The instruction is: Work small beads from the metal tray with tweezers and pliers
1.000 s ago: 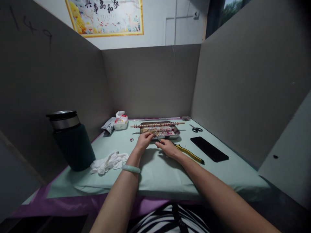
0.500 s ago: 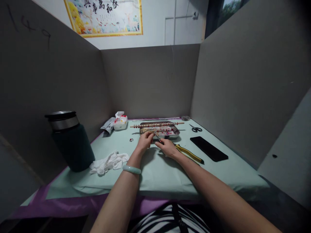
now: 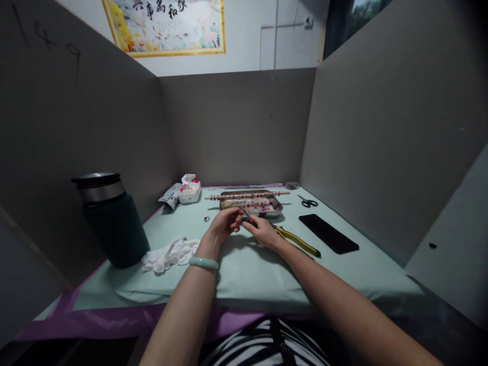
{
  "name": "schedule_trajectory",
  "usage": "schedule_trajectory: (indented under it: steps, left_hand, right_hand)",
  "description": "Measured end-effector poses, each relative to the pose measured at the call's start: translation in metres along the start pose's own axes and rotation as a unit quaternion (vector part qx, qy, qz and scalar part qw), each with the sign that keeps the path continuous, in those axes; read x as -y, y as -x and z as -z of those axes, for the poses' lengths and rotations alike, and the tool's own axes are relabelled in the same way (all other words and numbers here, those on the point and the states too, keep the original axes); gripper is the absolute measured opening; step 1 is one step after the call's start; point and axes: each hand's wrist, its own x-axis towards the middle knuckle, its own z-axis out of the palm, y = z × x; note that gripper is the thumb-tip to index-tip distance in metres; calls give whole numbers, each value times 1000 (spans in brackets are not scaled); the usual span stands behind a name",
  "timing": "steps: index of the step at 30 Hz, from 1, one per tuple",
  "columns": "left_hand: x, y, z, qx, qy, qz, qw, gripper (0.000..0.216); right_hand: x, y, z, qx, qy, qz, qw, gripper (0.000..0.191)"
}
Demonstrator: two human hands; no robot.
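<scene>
My right hand (image 3: 263, 232) is closed around a slim tool (image 3: 247, 214) with a narrow metal tip and a bit of red at its grip; its exact kind is too small to tell. Opposite that tip, the fingers of my left hand (image 3: 225, 225) are curled together, and whatever they pinch is hidden. Just beyond both hands sits a metal tray (image 3: 277, 212) of small gold, pink and red beads. A thin wooden stick (image 3: 284, 193) strung with several red-stoned rings lies across it. Yellow-handled pliers (image 3: 299, 243) rest on the table beside my right wrist. Left of my left hand lies a single ring (image 3: 206, 219).
A dark green bottle (image 3: 114, 229) stands at the left, near crumpled white cloth or tissue (image 3: 170, 255). Farther back are a white box (image 3: 189, 193) and a packet (image 3: 170, 198). Scissors (image 3: 308, 202) and a black phone-like slab (image 3: 328, 234) lie right. Grey partitions (image 3: 236, 127) enclose the table.
My left hand has turned slightly and shifted a little left and down, its fingers now more visible. My right hand stays nearly in place with the tool.
</scene>
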Motion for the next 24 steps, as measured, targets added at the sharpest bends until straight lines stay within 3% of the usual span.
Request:
schedule_trajectory:
  steps: [6,16,24]
  left_hand:
    - [1,0,0,-4,-13,-47,999,22]
    - [8,-7,4,-89,-88,-119,985,31]
    - [10,-9,3,-100,-132,-133,977,33]
  right_hand:
    - [0,0,2,10,-18,2,1000,36]
    - [1,-1,3,-1,26,-32,999,32]
    - [1,-1,1,-3,49,-39,998,29]
